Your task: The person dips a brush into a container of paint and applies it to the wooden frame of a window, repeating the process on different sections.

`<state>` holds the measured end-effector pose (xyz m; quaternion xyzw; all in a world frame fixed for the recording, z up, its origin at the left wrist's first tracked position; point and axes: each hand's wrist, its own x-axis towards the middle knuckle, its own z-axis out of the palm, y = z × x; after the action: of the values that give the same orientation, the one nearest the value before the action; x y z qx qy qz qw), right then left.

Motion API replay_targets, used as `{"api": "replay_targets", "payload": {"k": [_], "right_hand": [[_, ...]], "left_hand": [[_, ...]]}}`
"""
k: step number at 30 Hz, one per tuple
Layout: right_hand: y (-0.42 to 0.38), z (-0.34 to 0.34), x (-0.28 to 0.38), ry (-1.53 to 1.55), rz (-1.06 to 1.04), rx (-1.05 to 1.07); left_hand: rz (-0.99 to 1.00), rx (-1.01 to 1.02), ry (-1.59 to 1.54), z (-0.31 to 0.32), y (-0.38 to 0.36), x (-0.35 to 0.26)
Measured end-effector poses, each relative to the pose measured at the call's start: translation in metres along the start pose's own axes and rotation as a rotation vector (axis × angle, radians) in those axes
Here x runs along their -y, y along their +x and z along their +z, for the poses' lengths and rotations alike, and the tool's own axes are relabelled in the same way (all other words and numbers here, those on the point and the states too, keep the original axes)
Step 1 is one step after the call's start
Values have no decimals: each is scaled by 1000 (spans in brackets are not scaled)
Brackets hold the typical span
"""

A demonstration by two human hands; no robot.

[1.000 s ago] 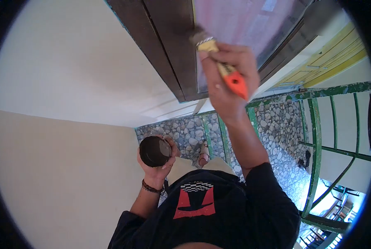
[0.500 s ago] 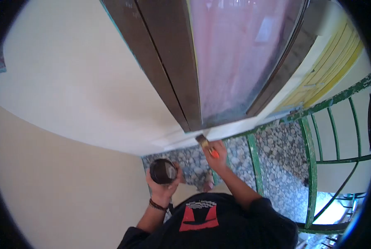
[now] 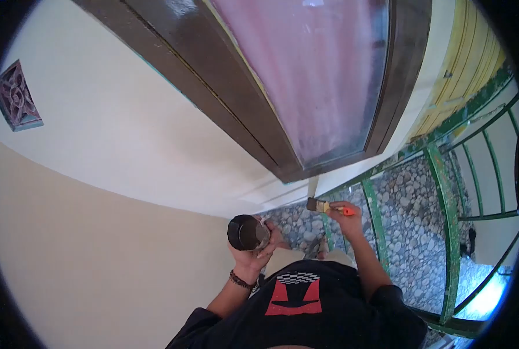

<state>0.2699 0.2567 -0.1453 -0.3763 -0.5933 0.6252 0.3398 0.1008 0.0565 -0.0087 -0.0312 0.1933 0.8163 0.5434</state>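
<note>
My left hand (image 3: 257, 254) is wrapped round a dark round container (image 3: 248, 232), its open top tilted up and showing brown inside. In my right hand (image 3: 348, 220) is a paintbrush (image 3: 320, 205) with an orange-tipped handle; its dark bristles point left, apart from the container. Above both hands is a brown window frame (image 3: 294, 172) around a glass pane (image 3: 323, 116) with pink behind it. The brush is below the frame's lower corner and touches neither frame nor wall, as far as I can see.
A pale wall (image 3: 126, 128) with a carved ornament (image 3: 19, 99) spans the left. Green metal railings (image 3: 448, 232) curve along the right, near yellow shutters (image 3: 463, 64). Pebbled ground (image 3: 410, 203) lies below, with my feet partly visible.
The view has shifted, bringing the wall ornament into sight. My right hand and brush have moved right, away from the frame's corner, and the bristles have turned leftward. The container remains held.
</note>
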Motion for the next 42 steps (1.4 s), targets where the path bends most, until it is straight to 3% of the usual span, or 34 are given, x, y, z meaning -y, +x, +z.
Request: {"api": "replay_targets", "payload": {"k": [2,6,11,24,31,40,42], "right_hand": [[1,-8,-2,41,239,65],[-7,-15,-10,219,314,106],[-13,-23,-28,220,402,122],[-18,-26,-41,173,388,77],[-24,-37,-15,149,394,-6],[-42,-34,-17,-9,292,-145],[-48,-23,4,-198,329,-206]], "left_hand": [[-6,-48,-42,6,-1,5],[10,-129,-18,4,-4,12],[-32,11,32,8,-6,16],[-94,73,48,12,-2,10],[-120,76,39,1,4,6],[-230,107,-32,-21,28,-16],[-265,114,-43,-24,39,-25]]}}
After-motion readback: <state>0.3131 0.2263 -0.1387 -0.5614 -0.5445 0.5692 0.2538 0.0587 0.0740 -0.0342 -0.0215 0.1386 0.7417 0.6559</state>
